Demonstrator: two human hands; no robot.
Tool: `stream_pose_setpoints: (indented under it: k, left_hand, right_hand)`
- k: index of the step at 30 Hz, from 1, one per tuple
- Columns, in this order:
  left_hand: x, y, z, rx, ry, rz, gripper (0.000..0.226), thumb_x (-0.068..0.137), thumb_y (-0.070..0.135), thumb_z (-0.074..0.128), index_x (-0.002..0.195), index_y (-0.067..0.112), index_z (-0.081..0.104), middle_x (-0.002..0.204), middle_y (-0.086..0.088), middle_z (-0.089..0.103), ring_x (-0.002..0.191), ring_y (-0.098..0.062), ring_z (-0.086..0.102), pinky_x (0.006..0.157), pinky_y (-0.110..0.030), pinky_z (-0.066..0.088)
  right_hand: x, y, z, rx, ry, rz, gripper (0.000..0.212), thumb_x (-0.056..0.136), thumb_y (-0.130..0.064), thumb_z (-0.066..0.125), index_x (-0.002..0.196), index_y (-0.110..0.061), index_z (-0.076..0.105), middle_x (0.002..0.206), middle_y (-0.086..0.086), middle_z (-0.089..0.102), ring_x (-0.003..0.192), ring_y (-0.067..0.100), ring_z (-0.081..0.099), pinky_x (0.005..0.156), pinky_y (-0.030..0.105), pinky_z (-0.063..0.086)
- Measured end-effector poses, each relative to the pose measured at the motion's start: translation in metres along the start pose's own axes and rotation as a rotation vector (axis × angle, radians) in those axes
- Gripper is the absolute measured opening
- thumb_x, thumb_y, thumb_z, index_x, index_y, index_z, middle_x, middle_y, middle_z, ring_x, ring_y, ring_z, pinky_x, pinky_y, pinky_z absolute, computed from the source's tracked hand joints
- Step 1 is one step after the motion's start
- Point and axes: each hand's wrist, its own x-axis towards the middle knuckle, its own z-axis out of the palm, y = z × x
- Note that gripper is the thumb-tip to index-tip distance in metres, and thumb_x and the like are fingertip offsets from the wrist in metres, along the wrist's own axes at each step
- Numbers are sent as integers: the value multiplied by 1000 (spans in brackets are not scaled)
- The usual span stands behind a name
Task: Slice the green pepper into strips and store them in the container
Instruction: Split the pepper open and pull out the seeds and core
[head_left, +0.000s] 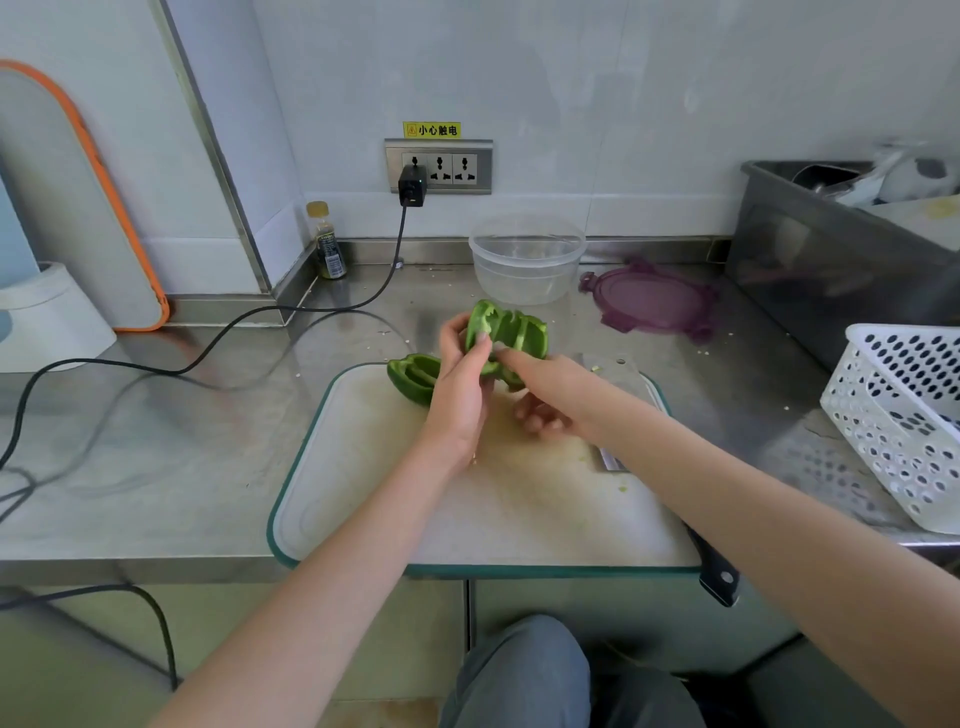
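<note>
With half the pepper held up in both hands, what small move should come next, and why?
Probably set the pepper half cut side up on the cutting board. The left hand grips it, the right hand picks at its inside, and the knife lies unused.

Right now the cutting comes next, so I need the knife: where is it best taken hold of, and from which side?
Take the knife by its dark handle, which juts past the cutting board's near right corner, over the counter edge. Come from the near right with the right hand; the blade lies flat, partly hidden under the right forearm.
</note>
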Motion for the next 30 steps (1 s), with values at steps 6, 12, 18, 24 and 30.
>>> stream_pose_setpoints:
  k: [6,12,18,24,30]
  left_hand:
    - [-2,-1,-6,221,-42,9,22,90,40,47,112,40,50,122,-6,58,113,-22,56,100,-42,44]
    - [-4,-6,-2,319,10,-51,37,95,46,42,131,39,42,127,0,56,118,-19,54,104,-44,43]
    - [0,-5,-5,392,12,-92,44,84,56,50,119,31,57,117,-1,66,110,-19,62,98,-44,48]
    - [-4,-7,-11,636,37,117,22,96,14,52,92,-8,56,88,-19,69,69,-16,72,64,-32,59]
    - [-14,7,-5,691,151,204,15,95,18,53,107,14,44,65,-11,65,41,-16,59,38,-26,47]
  right_hand:
    - [-3,-2,0,-49,-41,-190,25,94,-18,41,72,-8,48,51,5,47,30,11,33,34,15,26]
    - [-8,8,-7,-180,-108,-316,26,98,-13,33,78,-4,48,51,7,45,32,12,34,34,15,30]
    - [-2,17,-14,45,-220,-271,37,102,-33,36,72,-12,42,53,3,40,37,9,29,34,16,22]
    - [2,16,-25,-66,89,-366,29,93,-36,55,107,-15,42,57,4,55,35,13,40,32,17,30]
    - [-6,9,-27,-86,17,-320,28,100,-35,41,106,-7,45,55,7,60,31,12,44,31,17,32]
